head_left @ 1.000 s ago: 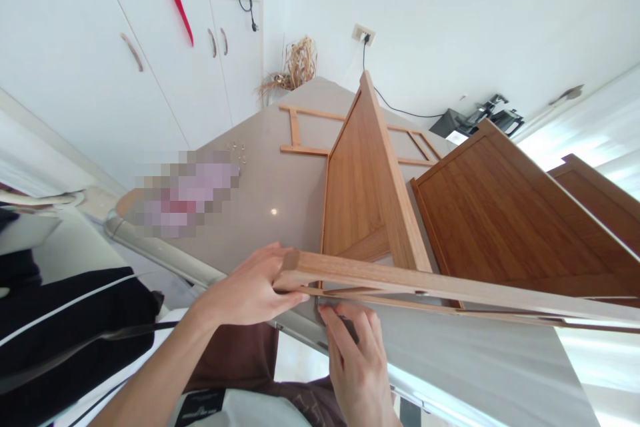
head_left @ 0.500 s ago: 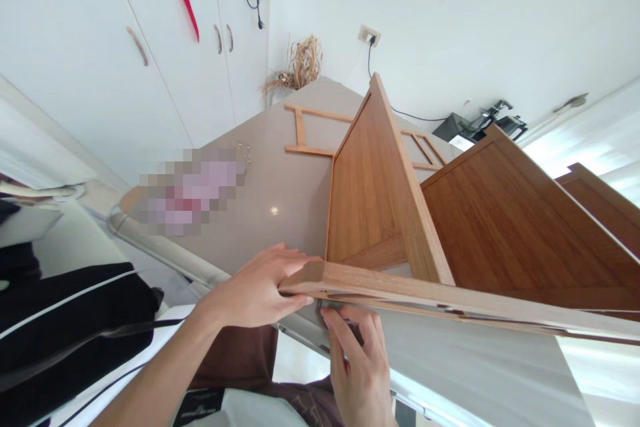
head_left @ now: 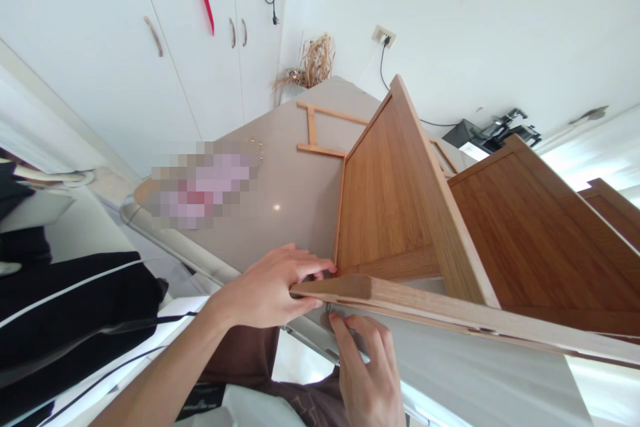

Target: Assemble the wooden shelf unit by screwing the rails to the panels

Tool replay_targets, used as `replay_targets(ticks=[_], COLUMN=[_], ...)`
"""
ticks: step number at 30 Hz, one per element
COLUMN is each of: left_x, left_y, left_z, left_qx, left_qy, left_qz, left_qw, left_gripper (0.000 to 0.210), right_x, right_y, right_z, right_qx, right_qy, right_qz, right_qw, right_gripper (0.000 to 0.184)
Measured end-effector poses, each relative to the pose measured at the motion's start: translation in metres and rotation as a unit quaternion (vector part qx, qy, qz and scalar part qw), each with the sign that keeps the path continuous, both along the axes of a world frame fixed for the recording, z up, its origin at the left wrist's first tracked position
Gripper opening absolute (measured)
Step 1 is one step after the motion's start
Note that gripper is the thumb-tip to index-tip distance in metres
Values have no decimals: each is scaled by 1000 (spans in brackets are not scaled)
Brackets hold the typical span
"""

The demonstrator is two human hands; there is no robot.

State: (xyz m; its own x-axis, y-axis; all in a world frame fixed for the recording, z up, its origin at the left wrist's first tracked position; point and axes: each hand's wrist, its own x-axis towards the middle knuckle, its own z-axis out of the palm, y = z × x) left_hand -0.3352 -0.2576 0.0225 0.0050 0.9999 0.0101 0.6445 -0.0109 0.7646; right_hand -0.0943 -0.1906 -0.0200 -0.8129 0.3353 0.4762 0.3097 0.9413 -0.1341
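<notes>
My left hand (head_left: 270, 287) is closed round the rounded end of a long wooden side frame (head_left: 430, 303), thumb below and fingers above it. The frame runs off to the right and meets the upright edges of the wooden shelf panels. Close under that same end, my right hand (head_left: 373, 363) pinches a thin, bent grey hex key (head_left: 329, 312), mostly hidden by the fingers. The nearest shelf panel (head_left: 385, 193) stands on edge on the table, touching the frame. Behind it stands a second panel (head_left: 530, 233).
Across the grey table (head_left: 295, 180) lies a ladder-like wooden frame (head_left: 313, 127), partly behind the panel. Several small screws (head_left: 261, 143) stand near a blurred pinkish item (head_left: 210, 180). Dried plants (head_left: 317, 57) are at the far corner. White cabinets (head_left: 190, 47) line the left.
The view has shifted, so the scene sits a little further right. The near panel and side frame look slightly more tilted. Both hands keep their places at the frame's end.
</notes>
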Motion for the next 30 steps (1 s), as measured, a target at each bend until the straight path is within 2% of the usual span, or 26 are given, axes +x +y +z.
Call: replay_targets(ticks=[4, 12, 18, 25, 30], left_x=[-1, -2, -3, -3, -2], left_y=[-1, 0, -1, -1, -1], left_z=[1, 1, -2, -1, -2], left_qx=[-5, 0, 2, 14, 11], left_qy=[0, -18, -21, -27, -15], left_qz=[-2, -9, -11, -7, -10], left_qw=[1000, 1000, 1000, 1000, 1000], left_gripper=[28, 32, 32, 33, 34], right_x=[-2, -3, -4, 0, -1], right_y=[-7, -9, -2, 1, 4], right_z=[6, 15, 17, 11, 8], right_qx=[8, 22, 65, 75, 51], right_qy=[-38, -49, -61, -59, -36], right_qz=[-30, -38, 7, -3, -4], right_qw=[999, 998, 996, 995, 998], right_gripper=[41, 41, 35, 37, 42])
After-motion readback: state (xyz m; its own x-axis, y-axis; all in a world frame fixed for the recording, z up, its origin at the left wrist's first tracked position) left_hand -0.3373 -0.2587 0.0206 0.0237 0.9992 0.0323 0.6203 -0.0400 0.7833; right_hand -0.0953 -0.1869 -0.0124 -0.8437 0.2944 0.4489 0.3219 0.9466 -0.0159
